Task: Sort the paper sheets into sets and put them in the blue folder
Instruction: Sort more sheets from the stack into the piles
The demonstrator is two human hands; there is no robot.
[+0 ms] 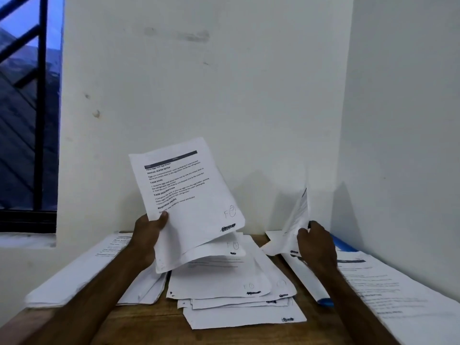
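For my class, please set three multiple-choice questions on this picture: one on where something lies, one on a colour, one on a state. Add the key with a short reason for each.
1. Where is the blue folder?
A. On the window sill
B. At the table's right side, partly under paper
C. On the floor

2. What colour is the table?
A. Brown wood
B. White
C. Green

3. How are the sheets with the dark header bar?
A. Lying flat on the table
B. Crumpled into a ball
C. Held up off the table

Key:
1 B: blue edges peek out from under paper at the right.
2 A: bare brown wood shows between the piles.
3 C: the left grip pinches their lower left edge, well above the table.
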